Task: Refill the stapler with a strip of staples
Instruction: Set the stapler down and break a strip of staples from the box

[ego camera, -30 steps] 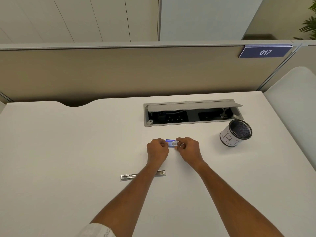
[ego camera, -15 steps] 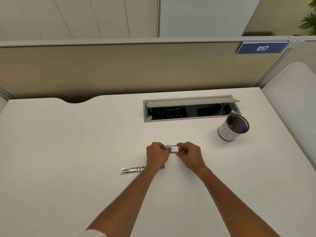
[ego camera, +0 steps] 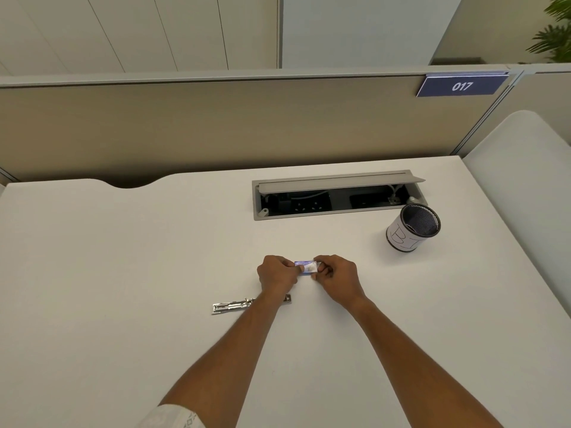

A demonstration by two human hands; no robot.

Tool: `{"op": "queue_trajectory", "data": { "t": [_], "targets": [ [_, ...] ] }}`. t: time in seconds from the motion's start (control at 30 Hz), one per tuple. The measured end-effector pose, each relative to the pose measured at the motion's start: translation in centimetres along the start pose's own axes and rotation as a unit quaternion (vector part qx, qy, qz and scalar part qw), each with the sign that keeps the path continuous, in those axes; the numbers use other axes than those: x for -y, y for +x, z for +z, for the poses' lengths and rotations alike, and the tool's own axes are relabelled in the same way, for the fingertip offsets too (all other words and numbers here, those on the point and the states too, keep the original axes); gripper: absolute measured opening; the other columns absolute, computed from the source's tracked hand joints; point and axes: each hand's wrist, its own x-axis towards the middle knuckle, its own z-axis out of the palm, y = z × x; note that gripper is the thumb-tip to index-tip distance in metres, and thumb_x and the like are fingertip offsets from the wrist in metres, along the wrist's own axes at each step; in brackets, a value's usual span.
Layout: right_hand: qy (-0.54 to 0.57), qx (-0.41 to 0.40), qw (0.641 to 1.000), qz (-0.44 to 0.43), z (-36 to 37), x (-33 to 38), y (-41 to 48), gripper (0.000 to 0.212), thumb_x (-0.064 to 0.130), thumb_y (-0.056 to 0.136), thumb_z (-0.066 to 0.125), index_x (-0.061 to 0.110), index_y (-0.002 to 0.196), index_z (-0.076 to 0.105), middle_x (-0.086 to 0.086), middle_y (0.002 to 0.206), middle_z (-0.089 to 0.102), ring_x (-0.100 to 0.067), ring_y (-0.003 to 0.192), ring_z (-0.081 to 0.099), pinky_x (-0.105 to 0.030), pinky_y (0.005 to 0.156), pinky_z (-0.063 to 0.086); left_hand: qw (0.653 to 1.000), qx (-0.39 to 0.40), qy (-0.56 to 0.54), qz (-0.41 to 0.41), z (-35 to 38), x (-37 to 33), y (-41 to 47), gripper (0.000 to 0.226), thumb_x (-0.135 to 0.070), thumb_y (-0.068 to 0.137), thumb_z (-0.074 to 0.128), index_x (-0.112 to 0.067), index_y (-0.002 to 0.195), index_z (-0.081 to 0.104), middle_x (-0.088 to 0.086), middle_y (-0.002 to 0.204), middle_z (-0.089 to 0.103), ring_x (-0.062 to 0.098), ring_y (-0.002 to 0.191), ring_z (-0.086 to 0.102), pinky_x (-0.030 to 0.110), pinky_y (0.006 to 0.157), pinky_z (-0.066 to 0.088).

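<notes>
Presently we pinch the small staple box [ego camera: 306, 267] between left hand [ego camera: 277, 277] and right hand [ego camera: 335, 278]; opening it comes next, while the stapler [ego camera: 234, 305] waits on the surface [ego camera: 123, 273] under our left wrist.

your stapler [ego camera: 234, 305] gleams as bright polished metal on the matt, smooth white desk [ego camera: 123, 257]; the small box [ego camera: 306, 267] in your hands looks like glossy printed card, and the pen cup [ego camera: 412, 227] is black mesh wrapped in paper.
</notes>
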Motion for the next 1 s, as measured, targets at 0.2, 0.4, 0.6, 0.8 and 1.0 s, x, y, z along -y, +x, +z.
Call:
{"op": "queue_trajectory", "data": {
  "t": [0.2, 0.4, 0.6, 0.8, 1.0],
  "targets": [
    [0.001, 0.016, 1.000, -0.003, -0.2, -0.2, 0.4, 0.036, 0.002, 0.075, 0.083, 0.007, 0.110, 0.076, 0.000, 0.086, 0.068, -0.015, 0.077, 0.061, -0.022, 0.081, 0.052, 1.000, 0.021, 0.001, -0.007, -0.6, 0.1, 1.0, 0.011, -0.015, 0.081, 0.086, -0.007, 0.082, 0.078, 0.006, 0.075, 0.073, 0.011, 0.049, 0.067, 0.021, 0.058, 0.055],
    [-0.003, 0.018, 1.000, -0.018, -0.2, -0.8, 0.5, 0.034, 0.005, 0.075, 0.084, 0.010, 0.108, 0.077, 0.002, 0.084, 0.067, -0.015, 0.077, 0.062, -0.003, 0.073, 0.042, 0.998, 0.060, -0.025, -0.023, -1.7, 0.4, 1.9, 0.013, -0.010, 0.080, 0.087, -0.006, 0.078, 0.075, 0.012, 0.083, 0.074, 0.016, 0.044, 0.067, 0.034, 0.073, 0.066],
    [-0.006, 0.019, 0.999, -0.044, -0.2, -1.0, 0.6, 0.032, 0.004, 0.075, 0.084, 0.010, 0.106, 0.078, 0.001, 0.082, 0.068, -0.015, 0.074, 0.062, -0.019, 0.076, 0.051, 0.997, 0.071, -0.028, -0.018, -2.5, 0.6, 2.3, 0.013, -0.008, 0.080, 0.088, -0.001, 0.083, 0.077, 0.015, 0.077, 0.072, 0.016, 0.044, 0.066, 0.023, 0.055, 0.063],
    [-0.013, 0.018, 0.998, -0.051, -0.2, -1.1, 0.6, 0.031, 0.002, 0.075, 0.082, 0.012, 0.104, 0.078, 0.001, 0.081, 0.069, -0.013, 0.073, 0.063, -0.022, 0.075, 0.052, 0.997, 0.072, -0.025, -0.016, -3.0, 0.8, 2.9, 0.017, -0.007, 0.079, 0.089, 0.003, 0.087, 0.078, 0.014, 0.076, 0.072, 0.015, 0.042, 0.065, 0.026, 0.059, 0.065],
    [-0.022, 0.012, 0.998, -0.049, 0.0, -0.9, 0.6, 0.029, 0.001, 0.076, 0.080, 0.013, 0.103, 0.078, -0.006, 0.081, 0.069, -0.023, 0.074, 0.065, -0.029, 0.076, 0.054, 0.997, 0.070, -0.017, -0.016, -3.8, 1.1, 3.4, 0.021, -0.009, 0.076, 0.091, 0.004, 0.085, 0.078, 0.012, 0.074, 0.073, 0.016, 0.042, 0.066, 0.035, 0.069, 0.068]
  ]
}}
